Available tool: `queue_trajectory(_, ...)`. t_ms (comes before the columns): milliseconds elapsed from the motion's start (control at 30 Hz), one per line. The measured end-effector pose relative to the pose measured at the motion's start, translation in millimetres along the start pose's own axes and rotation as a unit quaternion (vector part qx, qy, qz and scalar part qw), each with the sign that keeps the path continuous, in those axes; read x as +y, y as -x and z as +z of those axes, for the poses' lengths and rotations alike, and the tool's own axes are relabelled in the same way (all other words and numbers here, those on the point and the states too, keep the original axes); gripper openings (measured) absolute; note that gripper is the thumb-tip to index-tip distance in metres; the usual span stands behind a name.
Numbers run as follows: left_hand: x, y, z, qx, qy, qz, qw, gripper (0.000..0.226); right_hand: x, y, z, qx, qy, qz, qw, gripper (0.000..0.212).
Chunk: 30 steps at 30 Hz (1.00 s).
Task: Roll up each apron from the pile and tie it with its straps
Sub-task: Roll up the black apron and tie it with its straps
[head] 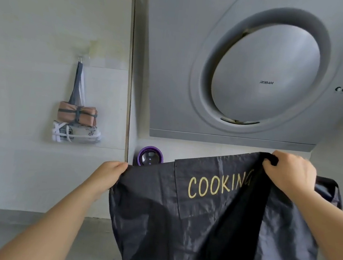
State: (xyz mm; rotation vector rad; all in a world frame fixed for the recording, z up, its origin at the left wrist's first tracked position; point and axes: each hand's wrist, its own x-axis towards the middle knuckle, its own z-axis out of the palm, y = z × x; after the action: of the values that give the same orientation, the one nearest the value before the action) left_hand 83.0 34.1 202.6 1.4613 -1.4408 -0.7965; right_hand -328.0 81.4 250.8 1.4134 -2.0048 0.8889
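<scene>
1. Above the table (27,226), a person holds a dark grey apron (146,212) spread out in the air, and its lower part hangs down in front of the table's edge.
2. The left hand (110,171) pinches the apron's upper left corner between thumb and curled fingers.
3. The right hand (289,173) is raised a little higher and closes around a bunched part of the top edge, with black cloth gathered in its grip.
4. A wide black strap (238,227) falls from the right hand down across the front of the apron.
5. Yellow letters reading "COOKING" sit on a stitched panel of the apron, and the strap covers part of the last letter.
6. Behind the apron, a grey extractor hood (258,75) with a large round disc fills the upper right of the wall.
7. A round purple-rimmed object (150,156) shows just over the apron's top edge, between the two hands; I cannot tell what it is.
8. On the tiled wall to the left, a hook (81,58) carries two rolled aprons by their straps: a brown roll (69,114) bound with grey ties, and a white roll (80,133) bound with white ties just below it.
</scene>
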Motion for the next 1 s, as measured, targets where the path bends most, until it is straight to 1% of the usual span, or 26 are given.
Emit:
queue_trajectory(67,8.2,-2.7,-0.9,0.009,0.128,-0.076,0.989,0.031,-1.1,-0.1,-2.3,0.012,-0.005,-0.008,1.0,0.023)
queue_trajectory(100,13.2,-5.4,-0.9,0.034,0.177,-0.089,0.979,0.029,-1.3,-0.7,-2.9,0.024,-0.014,-0.011,1.0,0.024)
queue_trajectory(133,18.4,-8.0,0.0,0.076,0.194,-0.082,0.975,0.029,-1.1,-1.2,-3.2,0.038,-0.025,-0.012,0.999,0.025)
queue_trajectory(167,24.5,-9.1,0.6,0.123,0.179,-0.059,0.974,0.03,-1.1,-1.7,-3.1,0.051,-0.038,-0.011,0.998,0.027)
queue_trajectory(200,31.3,-7.3,0.6,0.158,0.143,-0.017,0.977,0.03,-1.6,-2.2,-2.9,0.06,-0.05,-0.005,0.997,0.027)
queue_trajectory(233,37.8,-2.6,0.4,0.173,0.095,0.034,0.98,0.028,-2.3,-2.7,-2.3,0.064,-0.06,0.006,0.996,0.027)
queue_trajectory(267,42.2,1.8,-0.2,0.158,0.046,0.076,0.983,0.025,-3.0,-3.1,-1.6,0.063,-0.065,0.021,0.996,0.026)
queue_trajectory(300,45.0,4.5,-1.1,0.114,0.005,0.095,0.989,0.022,-3.2,-3.3,-1.3,0.059,-0.067,0.036,0.995,0.025)
queue_trajectory(367,43.5,9.4,-2.2,0.005,-0.062,0.092,0.994,0.014,-3.9,-3.3,-1.7,0.054,-0.066,0.057,0.995,0.024)
queue_trajectory(400,41.1,11.2,-2.2,-0.034,-0.096,0.083,0.991,0.01,-4.3,-3.7,-2.5,0.055,-0.065,0.061,0.994,0.024)
queue_trajectory(467,31.1,9.2,-2.4,-0.076,-0.127,0.061,0.987,0.006,-5.7,-4.3,-3.2,0.055,-0.062,0.066,0.994,0.025)
queue_trajectory(533,23.3,9.4,-2.8,-0.099,-0.105,0.041,0.989,0.013,-8.7,-4.3,-3.2,0.056,-0.06,0.065,0.994,0.027)
queue_trajectory(567,19.4,8.3,-3.9,-0.095,-0.1,0.043,0.99,0.017,-9.5,-4.2,-1.9,0.055,-0.059,0.067,0.994,0.027)
queue_trajectory(633,15.1,4.1,-5.9,-0.058,-0.067,0.047,0.995,0.021,-10.0,-4.6,1.3,0.051,-0.048,0.06,0.996,0.028)
queue_trajectory(667,15.7,2.7,-6.1,-0.033,-0.017,0.04,0.999,0.022,-9.7,-4.9,2.8,0.052,-0.043,0.054,0.996,0.028)
queue_trajectory(700,17.7,1.5,-5.5,-0.014,0.056,0.024,0.998,0.023,-9.5,-5.2,4.7,0.054,-0.039,0.046,0.997,0.028)
queue_trajectory(733,19.9,-0.5,-4.8,0.005,0.127,0.008,0.992,0.023,-9.7,-4.9,6.5,0.058,-0.036,0.038,0.997,0.029)
queue_trajectory(767,21.9,-3.5,-4.1,0.031,0.174,-0.002,0.984,0.023,-10.7,-4.3,8.3,0.062,-0.031,0.027,0.997,0.029)
queue_trajectory(800,22.1,-7.3,-4.0,0.065,0.188,-0.003,0.98,0.024,-12.9,-3.3,10.1,0.068,-0.029,0.014,0.997,0.028)
queue_trajectory(833,21.9,-10.9,-4.2,0.101,0.162,0.009,0.981,0.026,-15.9,-2.3,12.1,0.076,-0.03,-0.002,0.997,0.028)
queue_trajectory(867,20.0,-15.6,-5.6,0.136,0.105,0.025,0.985,0.03,-20.5,-1.2,13.4,0.083,-0.032,-0.02,0.996,0.027)
queue_trajectory(900,16.8,-20.4,-7.1,0.166,0.023,0.038,0.985,0.034,-26.1,-0.8,14.6,0.087,-0.037,-0.04,0.995,0.027)
queue_trajectory(967,13.7,-22.9,-8.7,0.211,-0.149,0.017,0.966,0.039,-40.0,-0.9,15.9,0.091,-0.052,-0.088,0.991,0.026)
queue_trajectory(1000,13.2,-22.5,-6.3,0.212,-0.201,0.006,0.956,0.038,-48.3,-1.0,16.1,0.091,-0.061,-0.114,0.987,0.027)
